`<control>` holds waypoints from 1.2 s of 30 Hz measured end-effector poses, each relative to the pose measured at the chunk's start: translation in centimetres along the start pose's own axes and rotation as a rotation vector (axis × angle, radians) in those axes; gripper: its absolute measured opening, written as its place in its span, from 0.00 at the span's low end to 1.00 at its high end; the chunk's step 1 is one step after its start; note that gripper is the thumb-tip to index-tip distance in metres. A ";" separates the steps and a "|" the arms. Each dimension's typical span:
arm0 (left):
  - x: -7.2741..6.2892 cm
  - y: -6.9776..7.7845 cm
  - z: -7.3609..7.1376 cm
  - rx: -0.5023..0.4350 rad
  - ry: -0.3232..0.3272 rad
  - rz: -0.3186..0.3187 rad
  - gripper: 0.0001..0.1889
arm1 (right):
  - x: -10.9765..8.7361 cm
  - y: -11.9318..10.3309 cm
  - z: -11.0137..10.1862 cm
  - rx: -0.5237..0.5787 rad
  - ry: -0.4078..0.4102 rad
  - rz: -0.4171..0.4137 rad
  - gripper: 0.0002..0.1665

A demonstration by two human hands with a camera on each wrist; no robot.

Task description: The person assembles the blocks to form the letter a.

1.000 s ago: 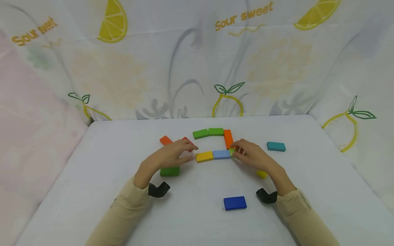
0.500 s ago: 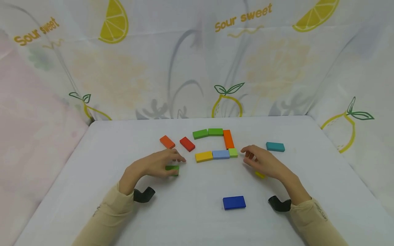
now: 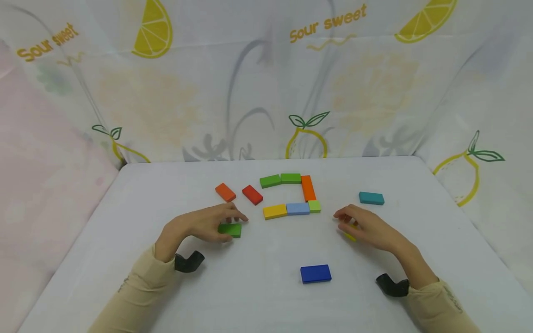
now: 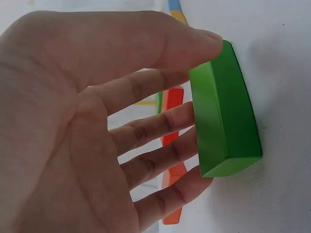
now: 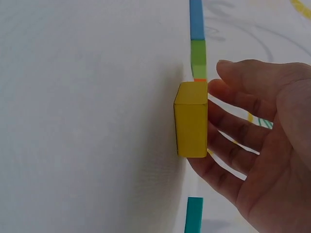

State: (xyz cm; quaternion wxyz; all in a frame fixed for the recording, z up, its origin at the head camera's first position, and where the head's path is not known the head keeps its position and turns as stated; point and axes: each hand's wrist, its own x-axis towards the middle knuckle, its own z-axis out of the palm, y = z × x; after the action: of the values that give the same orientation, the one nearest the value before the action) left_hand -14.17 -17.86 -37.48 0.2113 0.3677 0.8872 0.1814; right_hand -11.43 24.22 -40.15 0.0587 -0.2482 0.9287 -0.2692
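My left hand (image 3: 207, 224) is over a green block (image 3: 231, 230) on the white table. In the left wrist view the thumb overlaps one end of this green block (image 4: 221, 109), and the loosely bent fingers (image 4: 155, 126) reach behind it. On the other side, my right hand (image 3: 368, 225) hovers by a yellow block (image 3: 350, 237), partly covering it from above. Its fingers are spread and relaxed, and the right wrist view shows the yellow block (image 5: 191, 124) in front of them with the thumb (image 5: 243, 73) held off it.
Between the hands, an amber block (image 3: 275, 212), a light blue block (image 3: 297, 209) and a lime block (image 3: 314, 206) form a row. An orange block (image 3: 308, 188) joins it to two green blocks (image 3: 290, 178). Red (image 3: 252, 195), orange (image 3: 225, 192), teal (image 3: 371, 198) and dark blue (image 3: 315, 274) blocks lie apart.
My right hand has left the lime block, moving right and toward me to the yellow block. The left hand has moved left and nearer, from beside the amber block to the green one.
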 end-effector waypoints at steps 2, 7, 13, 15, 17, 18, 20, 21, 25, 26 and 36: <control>0.0 -0.1 0.0 -0.007 -0.001 -0.003 0.24 | -0.2 0.1 0.0 -0.001 -0.004 0.000 0.15; 0.0 -0.4 0.2 -0.013 0.011 0.003 0.25 | -0.5 0.4 0.0 -0.001 -0.003 -0.015 0.14; 0.0 -0.6 0.5 -0.024 0.034 0.007 0.24 | -0.6 0.2 0.2 -0.007 -0.015 -0.024 0.14; 0.0 -0.6 0.5 -0.031 0.040 0.005 0.24 | -0.6 0.0 0.3 -0.014 -0.024 -0.028 0.14; 0.0 -0.7 0.5 -0.036 0.047 0.003 0.23 | -0.6 -0.2 0.4 -0.029 -0.027 -0.042 0.14; 0.0 -0.7 0.4 -0.038 0.054 -0.001 0.23 | -0.6 -0.3 0.4 -0.039 -0.027 -0.046 0.14; 0.2 -0.8 0.4 -0.047 0.078 0.004 0.21 | -0.6 -0.6 0.4 -0.062 -0.028 -0.065 0.14; 0.3 -0.9 0.4 -0.045 0.096 0.010 0.20 | -0.6 -0.7 0.4 -0.069 -0.029 -0.065 0.14; 1.2 -1.2 0.1 -0.003 0.186 0.039 0.19 | -0.8 -1.2 0.3 -0.044 -0.053 -0.050 0.14; 1.5 -1.3 0.1 0.020 0.203 0.041 0.19 | -0.8 -1.4 0.3 -0.035 -0.062 -0.044 0.14; 4.1 -1.3 -0.7 0.147 0.224 0.061 0.25 | -1.2 -4.4 1.0 -0.041 -0.132 -0.176 0.14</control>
State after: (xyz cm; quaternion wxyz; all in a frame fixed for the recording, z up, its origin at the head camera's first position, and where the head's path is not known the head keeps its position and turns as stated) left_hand -17.87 -15.83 -38.50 0.0776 0.3865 0.9046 0.1622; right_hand -8.20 21.11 -38.69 0.0909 -0.3473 0.9027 -0.2373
